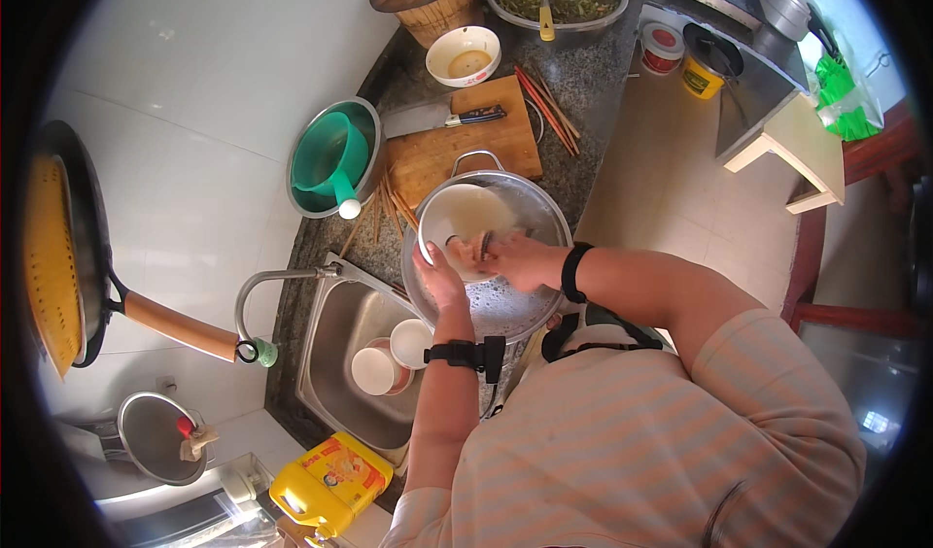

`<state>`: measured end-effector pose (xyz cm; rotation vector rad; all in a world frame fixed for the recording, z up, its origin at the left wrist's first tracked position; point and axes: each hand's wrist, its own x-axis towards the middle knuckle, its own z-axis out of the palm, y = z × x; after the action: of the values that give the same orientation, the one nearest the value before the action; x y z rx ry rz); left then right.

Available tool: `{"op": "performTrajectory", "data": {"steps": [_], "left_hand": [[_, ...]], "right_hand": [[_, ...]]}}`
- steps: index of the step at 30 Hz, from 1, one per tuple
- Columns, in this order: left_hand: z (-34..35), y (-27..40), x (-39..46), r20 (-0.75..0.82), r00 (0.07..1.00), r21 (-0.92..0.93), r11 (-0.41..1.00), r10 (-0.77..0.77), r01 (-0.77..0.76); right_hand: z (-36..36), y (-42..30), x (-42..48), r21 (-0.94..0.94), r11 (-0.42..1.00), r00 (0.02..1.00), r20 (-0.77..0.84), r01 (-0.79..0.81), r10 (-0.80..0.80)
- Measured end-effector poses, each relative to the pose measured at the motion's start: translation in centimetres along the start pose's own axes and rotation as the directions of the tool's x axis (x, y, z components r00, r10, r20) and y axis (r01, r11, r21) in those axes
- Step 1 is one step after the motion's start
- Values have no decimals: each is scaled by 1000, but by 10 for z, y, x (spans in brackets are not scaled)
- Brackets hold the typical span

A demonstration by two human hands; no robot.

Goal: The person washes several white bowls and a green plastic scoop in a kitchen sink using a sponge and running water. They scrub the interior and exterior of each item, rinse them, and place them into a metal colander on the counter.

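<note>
A white bowl is tilted above a metal basin that has a looped handle and holds sudsy water. My left hand grips the bowl's near-left rim. My right hand reaches inside it, its fingers on something dark and striped that I cannot make out, perhaps a scrubber. Part of the bowl's inside is hidden by my fingers.
Left of the basin are a steel sink with bowls and a faucet. Beyond lie a wooden cutting board with a cleaver, chopsticks, a white bowl and a green dipper in a metal bowl. A yellow jug stands near the sink.
</note>
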<state>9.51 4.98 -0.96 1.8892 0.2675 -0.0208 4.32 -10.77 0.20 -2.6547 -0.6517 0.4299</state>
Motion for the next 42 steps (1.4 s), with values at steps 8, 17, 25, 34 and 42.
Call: {"op": "performTrajectory", "data": {"steps": [8,17,25,34,42], "left_hand": [[-1,-12,16,61,995,-42,996,-81,84],[11,9,-5,-135,985,-78,992,-106,96],[6,5,-12,-138,989,-85,996,-50,39],[-6,-7,2,-98,980,-50,984,-175,171],[-16,34,-2,98,870,-193,848,-483,493]], "right_hand": [[21,35,9,-468,882,955,-282,-54,-91],[-10,-15,-6,40,999,997,-78,-26,30],[-9,-37,6,664,733,961,-272,149,50],[-8,14,-6,-261,961,993,-50,91,-107],[-8,37,11,-461,879,931,-257,120,-261]]}}
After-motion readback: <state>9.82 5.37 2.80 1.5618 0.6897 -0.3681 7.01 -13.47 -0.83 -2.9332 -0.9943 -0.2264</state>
